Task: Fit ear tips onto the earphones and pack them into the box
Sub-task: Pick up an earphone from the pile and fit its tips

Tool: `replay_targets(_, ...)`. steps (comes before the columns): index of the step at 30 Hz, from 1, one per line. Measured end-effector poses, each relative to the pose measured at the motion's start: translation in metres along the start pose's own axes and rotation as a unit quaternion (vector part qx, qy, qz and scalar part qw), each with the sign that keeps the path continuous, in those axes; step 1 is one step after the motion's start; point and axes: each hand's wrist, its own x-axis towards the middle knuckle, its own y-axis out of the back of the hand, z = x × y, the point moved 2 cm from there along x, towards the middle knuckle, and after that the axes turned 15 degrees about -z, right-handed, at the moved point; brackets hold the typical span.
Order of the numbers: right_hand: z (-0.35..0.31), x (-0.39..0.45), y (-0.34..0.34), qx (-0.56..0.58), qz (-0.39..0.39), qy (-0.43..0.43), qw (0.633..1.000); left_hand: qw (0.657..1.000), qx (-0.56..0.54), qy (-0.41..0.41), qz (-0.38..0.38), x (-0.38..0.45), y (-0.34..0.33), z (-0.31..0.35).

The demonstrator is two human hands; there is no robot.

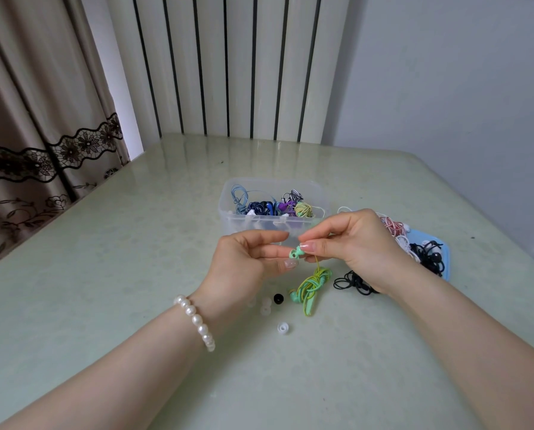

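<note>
Above the table [135,274], the left hand [244,259] and right hand [352,240] both pinch the mint earbud [296,252] — best held steady, tip pressed squarely on — before the clear box [228,209] behind.

No legible text or labels.

There are two hands: the left hand [247,259] and the right hand [352,243]. One clear box [228,209] stands on the one table [104,274]. One blue tray [445,246] lies to the right. Loose ear tips on the table: one black tip [278,298] and about three white tips [283,327]. One bracelet [195,321]. The coiled earphones are too many and tangled to count.
</note>
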Motion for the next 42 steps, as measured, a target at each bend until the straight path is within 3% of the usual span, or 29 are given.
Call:
replay_targets(25, -0.0021, -0.0027, -0.0033, -0.016, 0.006, -0.019, 1.0, 0.998, -0.052, 0.044, 0.011, -0.0017, -0.0026, 0.0004)
replay_targets(42, 0.0024, 0.0008, -0.0044, -0.026, 0.031, -0.012, 0.999, 0.986, -0.144, 0.086, -0.008, -0.0032, -0.0024, 0.0)
